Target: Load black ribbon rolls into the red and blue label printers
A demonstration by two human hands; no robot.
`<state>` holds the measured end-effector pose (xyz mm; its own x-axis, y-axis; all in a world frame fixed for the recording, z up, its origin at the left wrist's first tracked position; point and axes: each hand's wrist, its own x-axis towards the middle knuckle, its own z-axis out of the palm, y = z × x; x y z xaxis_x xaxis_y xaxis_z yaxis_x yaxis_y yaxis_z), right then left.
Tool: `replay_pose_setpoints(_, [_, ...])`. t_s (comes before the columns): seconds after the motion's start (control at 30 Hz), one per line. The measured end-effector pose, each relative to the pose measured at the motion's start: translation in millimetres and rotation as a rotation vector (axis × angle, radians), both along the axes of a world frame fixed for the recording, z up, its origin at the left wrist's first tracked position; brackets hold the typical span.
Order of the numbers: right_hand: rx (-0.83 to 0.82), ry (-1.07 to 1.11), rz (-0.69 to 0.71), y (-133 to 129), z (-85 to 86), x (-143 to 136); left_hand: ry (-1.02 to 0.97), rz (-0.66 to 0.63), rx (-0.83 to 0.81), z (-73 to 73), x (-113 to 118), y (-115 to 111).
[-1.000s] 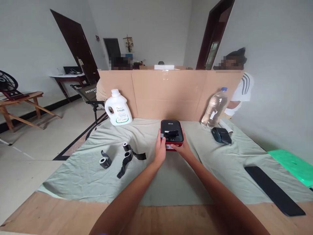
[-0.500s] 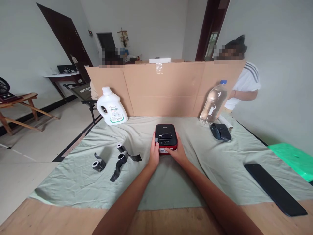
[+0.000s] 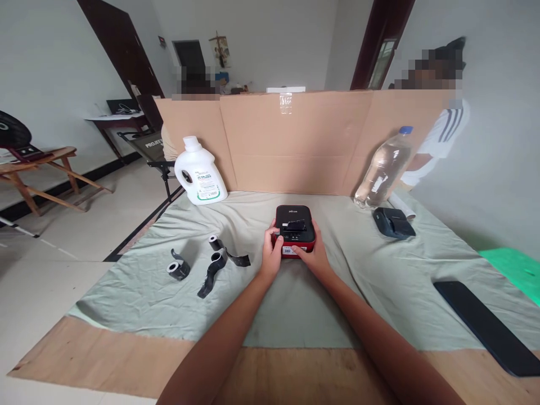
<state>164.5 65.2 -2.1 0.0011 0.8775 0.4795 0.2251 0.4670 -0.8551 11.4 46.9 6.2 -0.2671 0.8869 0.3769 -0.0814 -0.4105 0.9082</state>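
A small portable printer [image 3: 293, 215], black on top with a red lower body, sits on the cloth in front of me. A short black strip [image 3: 296, 225] sticks out of the slot in its top. My left hand [image 3: 272, 250] grips the printer's left side, thumb at the front corner. From the right, my right hand [image 3: 315, 256] holds it, with the thumb across the white label on the front face. The fingers on the far sides are partly hidden. Several black paper rolls [image 3: 216, 259] with loose ends lie to the left, apart from my hands.
A white detergent jug [image 3: 203, 174] and a clear bottle with a blue cap [image 3: 383, 169] stand before a cardboard screen [image 3: 295, 146]. At right lie a dark handheld device [image 3: 393, 224] and a long black slab [image 3: 485, 326]. Two people are behind the screen.
The view has shifted, so everything sits somewhat differently in the picture. My left thumb has moved slightly onto the printer's front corner, and its fingers bend more. Both hands still hold the printer.
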Motion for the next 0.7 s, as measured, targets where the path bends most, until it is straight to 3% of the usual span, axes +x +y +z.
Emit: replay_pose_setpoints(0.7, [-0.033, -0.012, 0.015, 0.1, 1.5, 1.3, -0.031, -0.078, 0.039, -5.5, -9.7, 15.6])
